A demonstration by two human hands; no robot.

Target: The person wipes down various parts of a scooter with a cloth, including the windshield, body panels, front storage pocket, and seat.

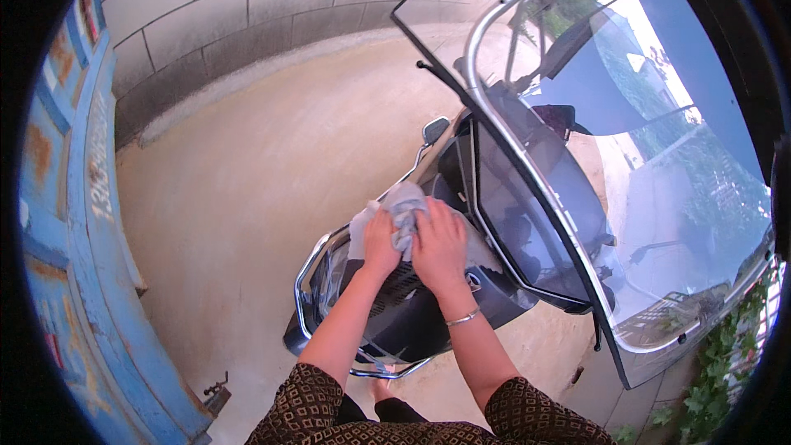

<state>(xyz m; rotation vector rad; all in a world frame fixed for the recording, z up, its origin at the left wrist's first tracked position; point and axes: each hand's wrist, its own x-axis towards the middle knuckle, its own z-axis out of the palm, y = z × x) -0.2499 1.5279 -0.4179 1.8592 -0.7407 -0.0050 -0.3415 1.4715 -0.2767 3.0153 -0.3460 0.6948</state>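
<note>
A crumpled pale grey cloth (405,213) is bunched between my two hands. Its loose white edge (359,238) spreads to the left over the front of a dark vehicle. My left hand (380,242) grips the cloth from the left. On its right side, my right hand (440,244) presses into the folds with the fingers stretched forward. Beneath both hands lies the vehicle's glossy black front body (420,324), partly covered by the cloth and my arms. A chrome bumper bar (304,272) curves around this front end.
The vehicle's large framed windshield (655,198) rises to the right of my hands, with a wiper (442,80) at its edge. A rusty blue metal door (93,198) bearing writing stands left. A block wall (266,9) runs behind the concrete floor (247,154). Green leaves (710,383) grow lower right.
</note>
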